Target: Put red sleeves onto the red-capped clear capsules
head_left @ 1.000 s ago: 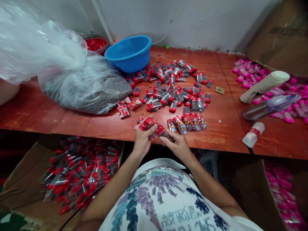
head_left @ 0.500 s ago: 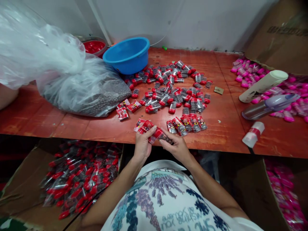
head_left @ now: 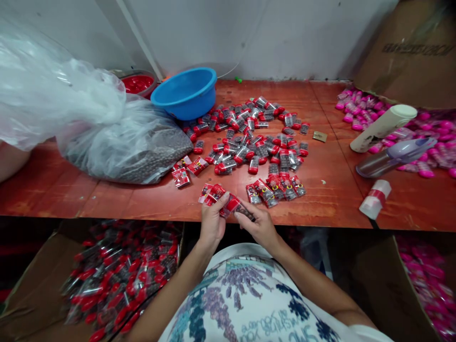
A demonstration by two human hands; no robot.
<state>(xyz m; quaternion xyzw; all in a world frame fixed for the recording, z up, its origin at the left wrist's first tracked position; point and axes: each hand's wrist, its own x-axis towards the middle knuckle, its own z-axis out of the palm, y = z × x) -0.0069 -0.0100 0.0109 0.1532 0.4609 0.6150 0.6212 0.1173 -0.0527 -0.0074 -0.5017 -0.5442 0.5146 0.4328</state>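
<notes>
At the table's front edge, my left hand is closed on red printed sleeves, its thumb on top. My right hand pinches a small clear container of dark beads, whose red end meets the sleeves at my left fingers. How far the container sits inside a sleeve is hard to tell. Just right of my hands lies a row of sleeved containers. Loose red-capped containers spread behind them. A few more red sleeves lie left of my hands.
A plastic bag of dark beads and a blue basin stand left. At right are pink-capped containers, a white cylinder, a purple-and-clear bottle and a clear roll. Below the table, a carton holds red-capped containers.
The view has tilted slightly, so the table sits lower in the picture. Both hands keep their hold on the sleeves and the container, with the right fingers shifted a little along the container.
</notes>
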